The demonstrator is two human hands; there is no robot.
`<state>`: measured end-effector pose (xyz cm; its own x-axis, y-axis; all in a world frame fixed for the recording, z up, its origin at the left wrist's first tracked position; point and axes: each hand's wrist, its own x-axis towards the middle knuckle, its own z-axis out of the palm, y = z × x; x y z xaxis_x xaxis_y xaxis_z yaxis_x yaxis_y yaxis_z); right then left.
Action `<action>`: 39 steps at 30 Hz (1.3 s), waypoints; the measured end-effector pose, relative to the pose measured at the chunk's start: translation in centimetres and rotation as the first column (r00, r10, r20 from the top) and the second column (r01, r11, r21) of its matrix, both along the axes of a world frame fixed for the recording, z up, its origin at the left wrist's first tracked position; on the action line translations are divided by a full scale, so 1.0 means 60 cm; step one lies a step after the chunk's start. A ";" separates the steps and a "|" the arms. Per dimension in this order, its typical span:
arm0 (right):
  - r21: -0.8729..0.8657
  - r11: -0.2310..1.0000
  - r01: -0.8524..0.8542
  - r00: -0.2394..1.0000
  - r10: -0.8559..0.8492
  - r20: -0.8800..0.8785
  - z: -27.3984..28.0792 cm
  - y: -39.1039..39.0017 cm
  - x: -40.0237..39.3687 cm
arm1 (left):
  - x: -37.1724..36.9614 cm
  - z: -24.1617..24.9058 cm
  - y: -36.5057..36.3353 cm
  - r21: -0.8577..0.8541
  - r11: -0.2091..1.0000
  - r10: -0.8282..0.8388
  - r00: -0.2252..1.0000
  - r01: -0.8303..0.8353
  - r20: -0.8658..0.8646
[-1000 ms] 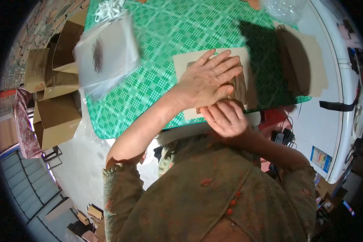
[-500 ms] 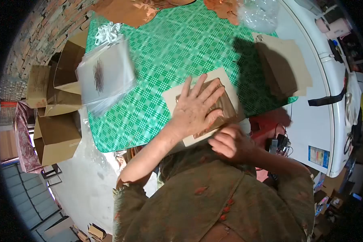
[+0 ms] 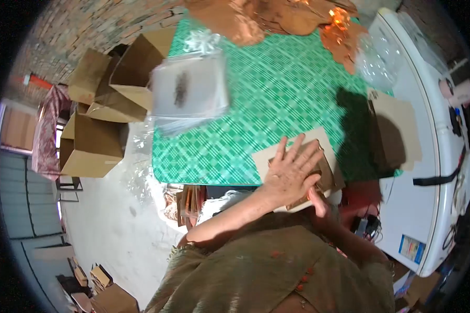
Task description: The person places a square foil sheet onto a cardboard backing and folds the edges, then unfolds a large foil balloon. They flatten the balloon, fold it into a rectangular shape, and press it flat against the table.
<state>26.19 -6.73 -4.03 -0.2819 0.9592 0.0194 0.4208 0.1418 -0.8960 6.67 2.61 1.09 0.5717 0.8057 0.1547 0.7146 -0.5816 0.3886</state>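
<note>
My left hand [image 3: 289,180] lies flat with fingers spread on a brown, shiny, leather-like piece [image 3: 325,177]. Under that piece is a beige card sheet [image 3: 261,158] at the table's near edge, its corners showing past my fingers. My right hand [image 3: 321,208] is at the near edge of the card, just below my left thumb. One or two of its digits point upward at the edge, and the rest are hidden in shadow.
A stack of clear plastic sleeves [image 3: 190,91] lies at the left of the green checked tablecloth [image 3: 277,78]. Beige card sheets [image 3: 397,128] rest at the right, near a white fridge [image 3: 431,156]. Copper-brown sheets [image 3: 292,21] cover the far edge. Open cardboard boxes [image 3: 96,143] stand left.
The view has swung left, so everything sits farther right and lower. My right hand has gone from curled fingers to upright digits against the card edge. My left hand stays flat and spread.
</note>
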 end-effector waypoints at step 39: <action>0.152 0.987 -0.049 0.993 0.032 0.115 0.046 0.063 0.029 | -0.381 0.016 0.285 0.120 0.739 0.593 0.725 -0.663 0.351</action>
<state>27.91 -2.93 -1.28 -0.3292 0.9349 0.1325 0.5084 0.2937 -0.8094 -16.17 19.70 2.03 -0.1492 0.8850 0.4411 0.8304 -0.1300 0.5417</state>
